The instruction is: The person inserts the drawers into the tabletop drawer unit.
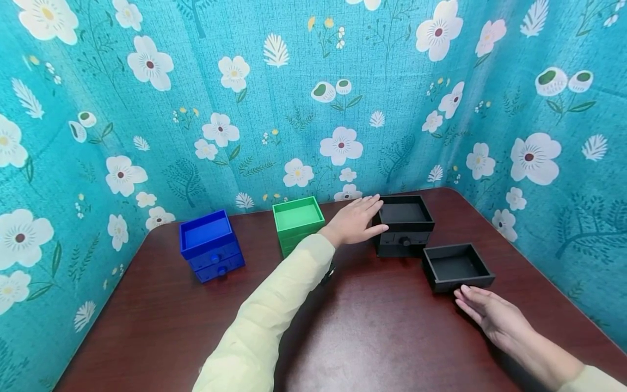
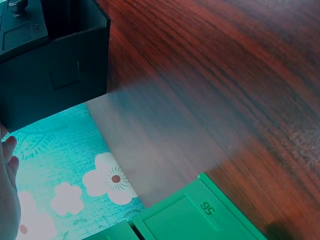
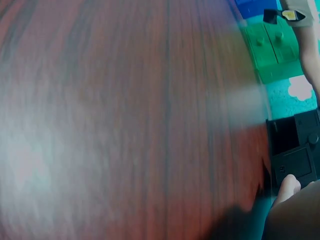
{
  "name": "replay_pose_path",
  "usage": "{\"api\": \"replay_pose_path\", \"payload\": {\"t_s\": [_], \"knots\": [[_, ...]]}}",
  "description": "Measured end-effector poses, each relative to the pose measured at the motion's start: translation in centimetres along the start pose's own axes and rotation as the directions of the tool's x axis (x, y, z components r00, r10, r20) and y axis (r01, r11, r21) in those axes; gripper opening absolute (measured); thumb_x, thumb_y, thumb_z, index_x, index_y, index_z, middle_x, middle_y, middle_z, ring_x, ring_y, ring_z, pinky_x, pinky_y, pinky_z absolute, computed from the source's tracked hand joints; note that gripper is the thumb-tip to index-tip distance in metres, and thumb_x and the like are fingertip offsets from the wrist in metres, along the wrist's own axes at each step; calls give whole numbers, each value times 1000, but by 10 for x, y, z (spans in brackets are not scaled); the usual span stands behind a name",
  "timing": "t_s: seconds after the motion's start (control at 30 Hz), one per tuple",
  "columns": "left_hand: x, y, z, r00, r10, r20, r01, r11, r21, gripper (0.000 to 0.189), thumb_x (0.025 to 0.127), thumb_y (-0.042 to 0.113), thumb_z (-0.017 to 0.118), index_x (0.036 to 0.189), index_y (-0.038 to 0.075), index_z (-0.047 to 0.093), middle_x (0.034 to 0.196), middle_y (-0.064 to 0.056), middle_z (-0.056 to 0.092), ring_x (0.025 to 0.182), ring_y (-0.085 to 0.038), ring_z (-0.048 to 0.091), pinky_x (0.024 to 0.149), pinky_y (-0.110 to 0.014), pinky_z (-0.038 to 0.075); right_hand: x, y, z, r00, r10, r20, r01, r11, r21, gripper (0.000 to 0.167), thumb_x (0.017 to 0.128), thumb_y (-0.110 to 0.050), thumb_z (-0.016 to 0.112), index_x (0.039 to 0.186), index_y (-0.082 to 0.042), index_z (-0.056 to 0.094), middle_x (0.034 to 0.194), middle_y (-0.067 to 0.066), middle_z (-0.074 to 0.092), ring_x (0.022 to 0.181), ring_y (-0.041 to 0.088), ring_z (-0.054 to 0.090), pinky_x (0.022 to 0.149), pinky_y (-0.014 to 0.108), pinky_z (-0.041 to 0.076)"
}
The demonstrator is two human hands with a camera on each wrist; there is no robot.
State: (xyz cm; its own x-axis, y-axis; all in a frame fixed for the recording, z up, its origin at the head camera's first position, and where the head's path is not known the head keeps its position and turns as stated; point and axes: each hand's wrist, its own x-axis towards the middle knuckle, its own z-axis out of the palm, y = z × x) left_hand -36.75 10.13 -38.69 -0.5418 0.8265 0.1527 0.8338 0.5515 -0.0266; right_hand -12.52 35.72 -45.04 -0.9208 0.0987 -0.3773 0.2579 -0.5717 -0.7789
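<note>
**Table layout: three drawer units in a row, one drawer out**

Three drawer units are sitting along the back of the table (image 1: 343, 326), near the curtain (image 1: 294, 109): one at left (image 1: 211, 245), one in the middle (image 1: 297, 223), one at right (image 1: 405, 225). A pulled-out drawer (image 1: 457, 267) is lying in front of and right of the right unit. Left hand (image 1: 354, 220) is resting against the right unit's left side, between it and the middle unit. Right hand (image 1: 490, 311) is lying just in front of the loose drawer.

Staged tabletop booth: floral teal curtain (image 1: 294, 98) around a wooden table (image 1: 343, 326).
</note>
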Motion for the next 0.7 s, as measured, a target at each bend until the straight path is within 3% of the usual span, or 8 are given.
{"api": "replay_pose_path", "payload": {"t_s": [0.37,0.7], "knots": [[-1,0,1,1000,13,-16,-13,1000,-1,74,99,60,35,154,11,27,160,-5,21,146,-17,18,117,-29,8,0,15,23,1000,14,-20,-15,999,-35,13,92,3,63,88,-9,61,90,0,71,87,11,69,88,30,53],[0,-1,3,1000,13,-25,-13,1000,-1,74,99,60,35,154,11,27,160,-4,21,146,-16,17,117,-28,7,5,26,42,999,17,-33,-20,997,-79,13,91,-1,67,95,-8,56,91,-1,71,88,10,68,88,30,52]]}}
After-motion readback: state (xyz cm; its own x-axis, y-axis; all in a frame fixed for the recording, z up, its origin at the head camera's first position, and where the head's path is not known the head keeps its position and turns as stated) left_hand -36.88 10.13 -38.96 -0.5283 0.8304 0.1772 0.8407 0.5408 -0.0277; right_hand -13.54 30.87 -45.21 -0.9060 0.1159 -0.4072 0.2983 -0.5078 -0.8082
